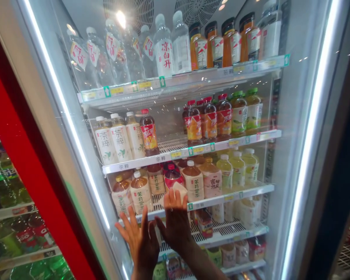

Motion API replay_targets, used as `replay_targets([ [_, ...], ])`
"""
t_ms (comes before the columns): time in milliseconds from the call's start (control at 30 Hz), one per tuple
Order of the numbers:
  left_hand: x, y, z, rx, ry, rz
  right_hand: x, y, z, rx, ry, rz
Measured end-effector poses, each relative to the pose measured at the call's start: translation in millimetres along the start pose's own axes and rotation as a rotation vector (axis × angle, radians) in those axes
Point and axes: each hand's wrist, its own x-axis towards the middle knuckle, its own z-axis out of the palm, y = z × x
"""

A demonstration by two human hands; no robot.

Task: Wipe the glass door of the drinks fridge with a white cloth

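Observation:
My left hand [141,237] is raised at the lower middle with its fingers spread, before the glass door [169,103] of an upright drinks cooler. Nothing shows in that hand. Just right of it, my right hand [176,223] reaches up with its fingers laid over a white tissue [180,189], which seems pressed to the glass. The thumbs of both hands come close together. Behind them, on a shelf, stand tea bottles with white labels [142,192] and a bottle with a red cap [173,175].
Wire shelves hold several rows of bottles, with clear water bottles [163,46] at the top. Bright light strips [309,128] run down both sides. A red frame [43,171] at left borders another cooler with green bottles [51,268].

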Motion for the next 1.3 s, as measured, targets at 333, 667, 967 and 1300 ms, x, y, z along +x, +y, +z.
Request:
replay_targets([
  [333, -1.7, 27.1, 17.4, -0.06, -0.004, 0.019, 4.9, 42.8, -14.8, -0.135, 0.039, 0.029],
  [667, -7.8, 104.7, 49.3, -0.067, -0.001, 0.008, -27.7, 119.4, -44.0, -0.144, 0.036, -0.012],
  [967, -13.7, 198.6, 75.7, -0.054, -0.022, 0.031, -46.8, 201.9, -76.7, -0.081, 0.055, -0.079],
  [1300, -16.8, 260.8, 87.4, 0.016, -0.042, 0.079, -49.8, 267.4, -98.8, -0.055, 0.086, -0.014],
])
